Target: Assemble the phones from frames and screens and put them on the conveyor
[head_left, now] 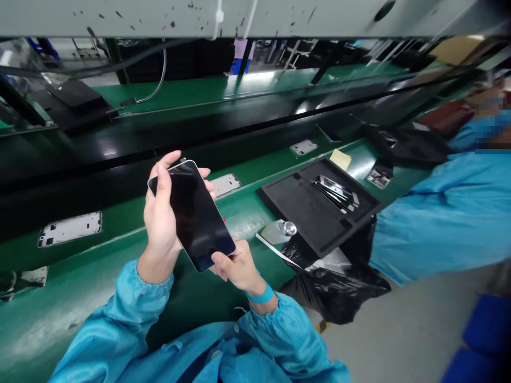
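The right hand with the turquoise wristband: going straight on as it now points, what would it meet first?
The flat rectangular device with a black glassy screen, whose lower end the right hand grips; beyond, probably the left hand, though depth is unclear.

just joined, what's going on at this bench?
A person holds a black-screened smartphone in both hands: the left hand grips its upper left edge, the right hand its lower end. Pale phone frames lie beyond the green bench. To the right, a black tray carries thin panels.
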### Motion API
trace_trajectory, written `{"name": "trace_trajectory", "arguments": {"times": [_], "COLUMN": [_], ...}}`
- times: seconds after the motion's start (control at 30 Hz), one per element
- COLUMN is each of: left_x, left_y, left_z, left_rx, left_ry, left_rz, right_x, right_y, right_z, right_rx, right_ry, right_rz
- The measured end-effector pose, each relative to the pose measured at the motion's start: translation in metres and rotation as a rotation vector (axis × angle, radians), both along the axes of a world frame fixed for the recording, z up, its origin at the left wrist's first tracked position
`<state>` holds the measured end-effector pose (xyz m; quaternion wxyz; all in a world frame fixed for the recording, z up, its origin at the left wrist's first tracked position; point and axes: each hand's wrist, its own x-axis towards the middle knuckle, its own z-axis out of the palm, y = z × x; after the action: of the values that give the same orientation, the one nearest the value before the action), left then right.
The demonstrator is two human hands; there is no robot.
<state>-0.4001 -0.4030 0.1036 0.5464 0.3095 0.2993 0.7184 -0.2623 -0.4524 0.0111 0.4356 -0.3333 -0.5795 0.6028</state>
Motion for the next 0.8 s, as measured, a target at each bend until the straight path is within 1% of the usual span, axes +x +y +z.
{"name": "trace_trajectory", "arguments": {"times": [0.07,0.17,0.23,0.37,0.43,0.5,0.53,0.57,0.63,0.67,0.7,0.73,0.77,0.8], "left_x": [0.002,0.008,0.012,0.019,0.026,0.039,0.049,0.061,0.095,0.116,0.138,0.161,0.184,0.206], "left_y": [0.007,0.016,0.020,0.020,0.025,0.042,0.057,0.076,0.124,0.151,0.177,0.202,0.224,0.244], "left_z": [-0.002,-0.003,-0.004,-0.006,-0.006,-0.003,-0.002,-0.001,-0.004,-0.008,-0.013,-0.021,-0.029,-0.037], "left_rx": [0.008,0.002,-0.011,-0.034,-0.051,-0.049,-0.043,-0.037,-0.057,-0.097,-0.181,-0.274,-0.339,-0.387], "left_ry": [-0.017,-0.046,-0.068,-0.095,-0.092,-0.086,-0.084,-0.079,-0.060,-0.033,0.005,0.050,0.065,0.072], "left_rz": [0.041,0.075,0.097,0.108,0.085,0.074,0.073,0.067,0.055,0.005,-0.009,-0.036,-0.037,-0.038], "right_x": [-0.004,-0.011,-0.015,-0.011,0.005,0.036,0.059,0.087,0.151,0.185,0.219,0.252,0.283,0.310], "right_y": [0.000,0.002,0.004,0.009,0.008,0.005,0.005,0.006,0.014,0.023,0.034,0.048,0.063,0.079], "right_z": [-0.003,-0.009,-0.012,-0.011,-0.005,0.005,0.011,0.016,0.022,0.022,0.020,0.016,0.010,0.004], "right_rx": [-0.045,-0.093,-0.125,-0.197,-0.144,0.004,0.107,0.210,0.379,0.402,0.406,0.391,0.364,0.347], "right_ry": [0.031,0.105,0.118,0.080,0.044,-0.028,-0.081,-0.149,-0.332,-0.450,-0.585,-0.732,-0.875,-0.929], "right_rz": [0.041,0.177,0.233,0.172,0.156,0.126,0.077,-0.007,-0.264,-0.426,-0.575,-0.696,-0.795,-0.846]}}
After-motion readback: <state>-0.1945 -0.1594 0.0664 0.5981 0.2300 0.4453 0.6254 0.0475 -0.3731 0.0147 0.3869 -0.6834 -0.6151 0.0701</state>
